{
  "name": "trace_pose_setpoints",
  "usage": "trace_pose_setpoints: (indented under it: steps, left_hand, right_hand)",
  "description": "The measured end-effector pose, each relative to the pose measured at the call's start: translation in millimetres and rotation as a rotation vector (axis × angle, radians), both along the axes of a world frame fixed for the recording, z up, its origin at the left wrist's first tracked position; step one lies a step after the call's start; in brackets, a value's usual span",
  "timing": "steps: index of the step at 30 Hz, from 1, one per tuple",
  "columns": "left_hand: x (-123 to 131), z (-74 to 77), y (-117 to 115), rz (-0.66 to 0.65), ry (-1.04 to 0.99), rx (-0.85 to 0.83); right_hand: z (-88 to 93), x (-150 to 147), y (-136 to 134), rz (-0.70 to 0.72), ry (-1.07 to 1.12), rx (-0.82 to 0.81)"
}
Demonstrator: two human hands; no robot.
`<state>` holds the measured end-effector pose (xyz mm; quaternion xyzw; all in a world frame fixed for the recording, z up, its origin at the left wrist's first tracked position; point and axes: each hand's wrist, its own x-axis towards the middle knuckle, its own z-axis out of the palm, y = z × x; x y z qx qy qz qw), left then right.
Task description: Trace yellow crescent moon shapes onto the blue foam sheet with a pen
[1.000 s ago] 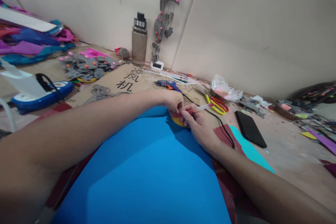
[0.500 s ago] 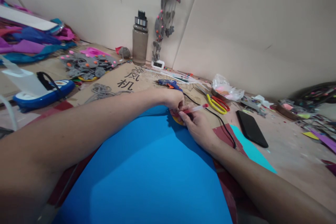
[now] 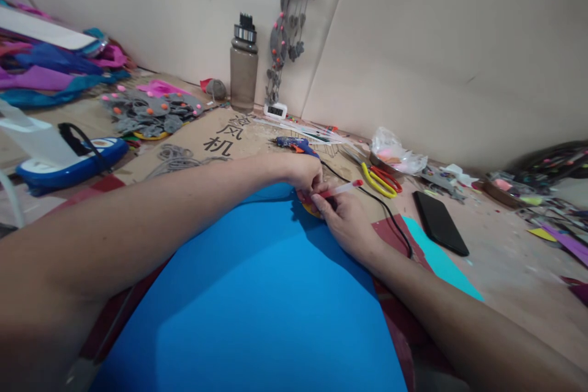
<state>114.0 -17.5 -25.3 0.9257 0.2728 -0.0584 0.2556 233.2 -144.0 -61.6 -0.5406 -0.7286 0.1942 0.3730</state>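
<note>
A large blue foam sheet (image 3: 261, 294) lies in front of me on the table. At its far edge my right hand (image 3: 346, 220) is closed round a slim pen (image 3: 342, 188) with a red tip and clear barrel, held against a small yellow round piece (image 3: 311, 212). My left hand (image 3: 301, 173) reaches across the sheet and pinches that same piece with closed fingers, touching my right hand. Most of the yellow piece is hidden under the fingers.
A blue glue gun (image 3: 294, 145) with a black cord (image 3: 390, 220) lies just beyond my hands. Yellow-and-red scissors (image 3: 379, 180), a black phone (image 3: 440, 214), a bottle (image 3: 242, 67), grey felt pieces (image 3: 151, 110) and a blue-and-white device (image 3: 64, 159) crowd the cardboard-covered table.
The pen has slid back a little toward my hands, so less of it sticks out. Both hands stay at the far edge of the blue sheet.
</note>
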Motion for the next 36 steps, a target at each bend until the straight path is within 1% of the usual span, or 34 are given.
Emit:
trace_pose_setpoints:
  steps: [10,12,15,20,24,27,33,36]
  left_hand:
    - [0,3.1,-4,0.012,0.024,-0.014]
    - [0,3.4,-5,0.018,0.02,-0.045]
    - [-1,3.0,-6,0.026,0.008,-0.089]
    - [-1,1.3,-4,0.022,-0.005,-0.118]
    - [0,0.3,-3,0.025,-0.005,-0.1]
    - [0,0.2,-3,0.027,-0.001,-0.12]
    - [-2,2.4,-4,-0.024,-0.009,-0.092]
    - [-2,3.5,-5,-0.008,0.004,-0.113]
  right_hand:
    - [3.1,0,-3,-0.023,-0.118,0.026]
    - [2.8,0,-4,-0.029,-0.128,0.03]
    - [2.5,0,-5,-0.034,-0.128,0.029]
    - [3.2,2,-6,-0.036,-0.118,0.018]
    - [4.6,2,-8,-0.039,-0.114,0.031]
    - [5.3,3,-10,-0.044,-0.119,0.028]
    - [5.0,5,-11,-0.037,-0.118,0.022]
    - [6.7,5,-14,-0.038,-0.113,0.024]
